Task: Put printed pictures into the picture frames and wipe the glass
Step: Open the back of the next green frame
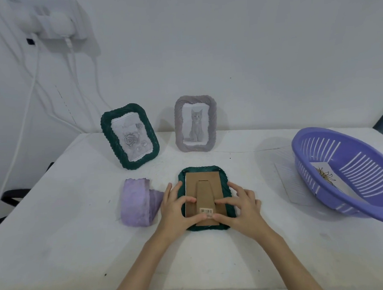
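The face-down green frame point(205, 198) lies flat on the desk point(58, 251) right in front of the person, its brown cardboard backing point(201, 188) and folded stand upward, which looks like the way to seat the back after a print goes in. The left hand point(176, 210) rests on the frame's left edge with its thumb pressing the backing, and the right hand point(240, 206) mirrors it on the right edge, fingers spread and fairly straight, pressing rather than clasping, probably to push the board home. Whether a picture already sits under the backing is hidden. Just left of that frame a lilac cloth point(138, 203) lies bunched, handy for the glass. Behind it stand a second green frame point(130, 136) with a rose print and a grey frame point(196, 123) with a kitten, both upright and seemingly done. To the right of it a purple basket point(347, 170), cut off by the edge, holds a print point(325, 175) too small to read
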`<state>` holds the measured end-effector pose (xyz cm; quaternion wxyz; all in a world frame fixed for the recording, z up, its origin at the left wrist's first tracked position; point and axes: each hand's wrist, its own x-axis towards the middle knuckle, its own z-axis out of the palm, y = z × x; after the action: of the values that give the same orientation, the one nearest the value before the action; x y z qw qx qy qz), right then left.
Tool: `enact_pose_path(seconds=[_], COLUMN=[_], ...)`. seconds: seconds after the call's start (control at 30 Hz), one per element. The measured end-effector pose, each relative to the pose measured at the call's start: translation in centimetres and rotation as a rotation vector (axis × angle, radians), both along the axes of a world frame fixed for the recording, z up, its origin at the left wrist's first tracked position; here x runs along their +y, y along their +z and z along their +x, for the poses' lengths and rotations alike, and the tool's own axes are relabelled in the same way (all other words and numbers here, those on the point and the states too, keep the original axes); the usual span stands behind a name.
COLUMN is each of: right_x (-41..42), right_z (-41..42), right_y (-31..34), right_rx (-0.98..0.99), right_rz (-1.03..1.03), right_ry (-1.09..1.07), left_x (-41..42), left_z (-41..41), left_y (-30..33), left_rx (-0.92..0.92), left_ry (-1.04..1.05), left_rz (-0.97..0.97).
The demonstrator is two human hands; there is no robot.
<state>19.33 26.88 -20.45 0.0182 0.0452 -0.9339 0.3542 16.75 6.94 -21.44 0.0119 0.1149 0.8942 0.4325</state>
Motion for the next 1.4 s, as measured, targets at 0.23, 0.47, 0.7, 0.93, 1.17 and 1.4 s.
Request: enact_pose_path(seconds=[0.23, 0.47, 0.7, 0.93, 1.17, 1.4], right_x=[0.1, 0.3, 0.9, 0.1, 0.7, 3.4], right_z=[0.3, 0.2, -2.0, -3.6, -4.1, -4.1], right_y=[-0.9, -0.5, 0.6, 0.7, 1.4, 1.7], right_rx=[0.133, 0.125, -0.013, -0.109, -0.159, -0.19], right_rz=[-0.079, -0.099, 0.118, 0.215, 0.211, 0.237], right_ry=[-0.046, -0.054, -0.253, -0.23, -0.224, -0.271], left_x=[0.3, 0.1, -4.4, -9.4, -11.8, -8.8], left_z=[0.4, -0.7, -2.2, -3.1, -3.3, -3.4], left_y=[0.8, 1.1, 3.4, 3.2, 2.8, 2.9], left_rx=[0.054, -0.165, -0.197, -0.289, -0.31, -0.27], left_ry=[0.063, -0.008, -0.057, -0.019, 0.046, -0.037], left_rz=[0.048, 0.194, 0.221, 0.277, 0.153, 0.008])
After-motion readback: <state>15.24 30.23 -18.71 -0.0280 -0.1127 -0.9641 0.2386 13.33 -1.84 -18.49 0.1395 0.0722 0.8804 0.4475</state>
